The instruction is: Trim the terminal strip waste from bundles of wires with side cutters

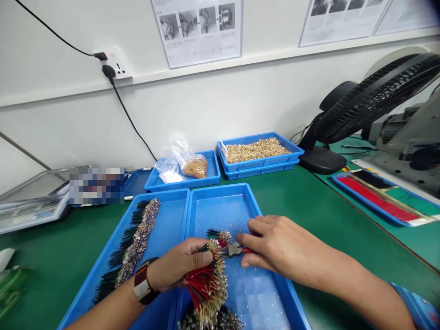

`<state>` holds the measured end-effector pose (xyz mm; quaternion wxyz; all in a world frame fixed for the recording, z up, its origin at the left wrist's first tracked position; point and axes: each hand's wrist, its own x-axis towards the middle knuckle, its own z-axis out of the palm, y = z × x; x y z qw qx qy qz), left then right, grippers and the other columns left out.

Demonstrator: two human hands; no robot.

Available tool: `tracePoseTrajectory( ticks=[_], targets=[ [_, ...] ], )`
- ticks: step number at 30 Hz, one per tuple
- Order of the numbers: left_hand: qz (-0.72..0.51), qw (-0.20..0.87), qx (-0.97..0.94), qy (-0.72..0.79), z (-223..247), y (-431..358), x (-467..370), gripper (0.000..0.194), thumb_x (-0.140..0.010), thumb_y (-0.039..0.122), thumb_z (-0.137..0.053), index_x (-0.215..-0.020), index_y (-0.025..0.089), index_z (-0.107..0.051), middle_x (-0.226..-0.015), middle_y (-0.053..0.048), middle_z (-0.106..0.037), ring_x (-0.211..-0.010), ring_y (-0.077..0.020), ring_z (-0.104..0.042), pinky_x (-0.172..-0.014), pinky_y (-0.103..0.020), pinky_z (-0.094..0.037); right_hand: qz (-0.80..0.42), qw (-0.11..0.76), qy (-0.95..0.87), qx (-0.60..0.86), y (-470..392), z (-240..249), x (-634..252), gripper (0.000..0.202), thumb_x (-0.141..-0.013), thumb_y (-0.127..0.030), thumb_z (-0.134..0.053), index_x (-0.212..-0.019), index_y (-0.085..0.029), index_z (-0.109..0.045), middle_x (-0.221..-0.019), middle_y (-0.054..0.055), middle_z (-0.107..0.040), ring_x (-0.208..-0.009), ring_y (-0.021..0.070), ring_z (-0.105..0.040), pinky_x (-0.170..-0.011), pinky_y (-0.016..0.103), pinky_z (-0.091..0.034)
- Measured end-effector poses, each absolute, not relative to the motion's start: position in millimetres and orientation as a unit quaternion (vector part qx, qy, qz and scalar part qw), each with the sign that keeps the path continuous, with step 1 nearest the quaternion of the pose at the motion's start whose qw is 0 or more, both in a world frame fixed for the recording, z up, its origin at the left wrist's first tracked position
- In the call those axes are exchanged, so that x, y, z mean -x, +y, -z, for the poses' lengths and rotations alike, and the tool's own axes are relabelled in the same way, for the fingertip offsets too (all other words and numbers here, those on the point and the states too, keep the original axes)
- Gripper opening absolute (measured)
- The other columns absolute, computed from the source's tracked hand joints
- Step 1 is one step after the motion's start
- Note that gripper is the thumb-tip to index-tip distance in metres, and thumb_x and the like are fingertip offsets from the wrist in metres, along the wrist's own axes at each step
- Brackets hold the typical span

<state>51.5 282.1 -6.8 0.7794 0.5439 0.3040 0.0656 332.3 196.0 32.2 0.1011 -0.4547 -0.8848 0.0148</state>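
Note:
My left hand (182,266), with a brown watch on the wrist, is closed round a bundle of red and dark wires (206,284) with gold metal ends. My right hand (271,243) holds pliers (233,250) with red handles; their jaws touch the metal ends at the top of the bundle. Under both hands lies a blue tray (254,206) scattered with small bits. A small wire bundle (222,236) rests in it behind the pliers, and dark wires with silvery ends lie at its front. The left blue tray (172,206) holds a long row of dark wires (137,243).
Behind are a blue tray (213,172) with plastic bags and stacked trays (295,156) of gold pieces. A black fan (374,101) and a tray of red, black and green wires (381,197) stand right. At left are a scale (37,213) and a green object (12,284).

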Motion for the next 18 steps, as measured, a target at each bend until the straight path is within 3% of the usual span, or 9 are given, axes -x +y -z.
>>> tracePoseTrajectory(
  ticks=[4,8,14,18],
  targets=[
    [-0.089,0.718,-0.599,0.343,11.9,283.9,-51.3,0.061,-0.089,0.071,-0.074,-0.107,0.012,-0.074,-0.078,-0.001,-0.061,-0.061,-0.0114,-0.046,-0.057,-0.023,-0.036,-0.035,0.083,-0.883,0.460,194.3,-34.0,-332.1,0.035,-0.109,-0.055,-0.055,-0.097,-0.023,-0.064,-0.084,0.002,-0.059,-0.069,0.0210,-0.054,-0.061,0.036,-0.025],
    [-0.078,0.706,-0.622,0.329,13.1,287.2,-50.0,0.060,-0.091,0.071,-0.072,-0.102,0.011,-0.073,-0.076,0.000,-0.059,-0.062,-0.0117,-0.045,-0.058,-0.023,-0.034,-0.070,0.086,-0.880,0.461,193.7,-38.0,-332.4,0.037,-0.110,-0.057,-0.052,-0.099,-0.024,-0.065,-0.085,0.001,-0.059,-0.068,0.0199,-0.052,-0.060,0.035,-0.024],
    [-0.080,0.726,-0.635,0.254,2.3,288.1,-52.2,0.056,-0.092,0.067,-0.074,-0.103,0.012,-0.077,-0.094,-0.007,-0.070,-0.084,-0.0184,-0.059,-0.079,-0.029,-0.048,-0.028,0.125,-0.877,0.463,196.0,-38.1,-335.6,0.043,-0.110,-0.059,-0.049,-0.101,-0.022,-0.068,-0.085,0.002,-0.058,-0.071,0.0211,-0.053,-0.065,0.036,-0.030],
    [-0.079,0.744,-0.620,0.236,-2.2,287.6,-53.2,0.048,-0.093,0.060,-0.077,-0.108,0.015,-0.077,-0.101,-0.007,-0.072,-0.092,-0.0205,-0.063,-0.089,-0.032,-0.050,0.000,0.130,-0.879,0.459,198.2,-31.8,-336.2,0.041,-0.109,-0.059,-0.051,-0.106,-0.022,-0.070,-0.088,0.003,-0.060,-0.075,0.0229,-0.055,-0.068,0.037,-0.031]
  ],
)
